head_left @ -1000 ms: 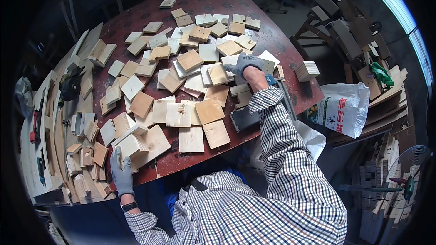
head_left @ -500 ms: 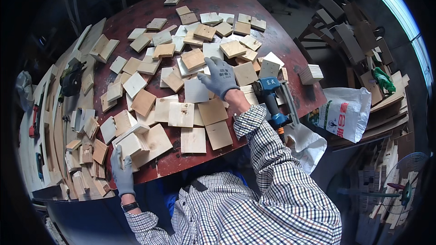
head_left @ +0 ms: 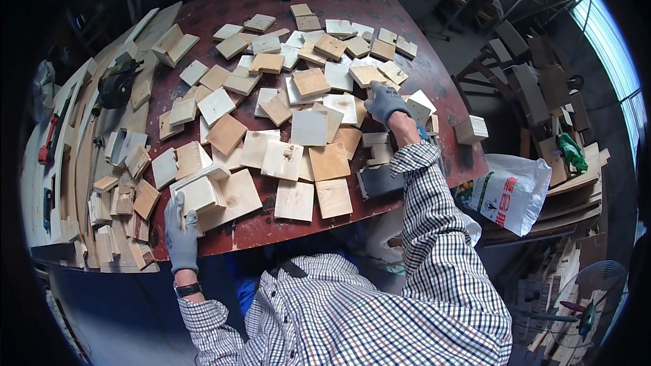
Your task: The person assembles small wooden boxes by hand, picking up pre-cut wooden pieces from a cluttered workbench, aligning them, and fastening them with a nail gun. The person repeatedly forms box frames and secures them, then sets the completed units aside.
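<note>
My left hand [head_left: 182, 236], in a grey glove, is at the near left of the red table. Its thumb and fingers are closed about the corner of a small stack of wooden boards [head_left: 198, 194], which rests on a larger square board [head_left: 236, 202]. My right hand [head_left: 386, 103], gloved alike, reaches farther out, its fingers bent at the near side of a pale wooden block [head_left: 367, 75]. Whether they grip a piece is hidden. A blue power tool [head_left: 422, 133] is mostly covered by my right wrist and sleeve. A dark grey box-like part [head_left: 380, 181] shows beside the forearm.
Many square wooden blocks [head_left: 310, 127] are scattered over the red table [head_left: 271, 234]. Offcuts [head_left: 133, 200] and hand tools cover the plank surface at left. A wood stack [head_left: 471, 129] stands at the right edge, near a white printed sack [head_left: 514, 193]. A fan [head_left: 586, 318] is at lower right.
My right hand has moved to the right across the blocks, and its forearm now covers most of the blue tool. My left hand stays at the board stack. The view has shifted slightly.
</note>
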Tool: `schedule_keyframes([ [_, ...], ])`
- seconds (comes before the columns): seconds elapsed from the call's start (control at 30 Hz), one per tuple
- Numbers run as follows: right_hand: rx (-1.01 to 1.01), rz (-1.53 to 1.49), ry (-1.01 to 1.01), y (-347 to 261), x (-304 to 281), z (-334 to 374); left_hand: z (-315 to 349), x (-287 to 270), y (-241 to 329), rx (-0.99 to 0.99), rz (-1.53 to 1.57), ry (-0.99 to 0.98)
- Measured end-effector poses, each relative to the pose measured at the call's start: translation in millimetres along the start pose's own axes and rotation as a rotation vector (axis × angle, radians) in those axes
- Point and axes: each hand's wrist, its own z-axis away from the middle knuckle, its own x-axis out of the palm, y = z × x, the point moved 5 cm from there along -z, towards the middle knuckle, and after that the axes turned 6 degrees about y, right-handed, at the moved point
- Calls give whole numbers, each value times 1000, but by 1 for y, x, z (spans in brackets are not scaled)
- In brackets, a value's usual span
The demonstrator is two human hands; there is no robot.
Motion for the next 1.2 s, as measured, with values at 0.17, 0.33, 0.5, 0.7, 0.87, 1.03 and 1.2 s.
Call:
schedule_keyframes([
  [0.17, 145, -555, 352, 17, -36, -21, 1, -1, -9, -16, -5, -12],
  [0.33, -11, -878, 285, 22, -32, -41, -1, 3, -3, -13, -20, -25],
  [0.5, 50, -223, 292, 34, -7, -59, 0, 1, 2, -18, -20, -27],
  [0.7, 300, 12, -85, 53, 22, -67, 1, -3, 4, -28, -65, -37],
  [0.87, 252, -102, -86, 34, 20, -56, 2, -2, 11, -32, -49, -22],
  [1.03, -78, 191, 328, -27, 9, -1, 4, -2, 6, -19, -19, -26],
  [1.2, -382, 118, 588, -69, 13, 60, 6, -3, 1, -22, -31, -19],
])
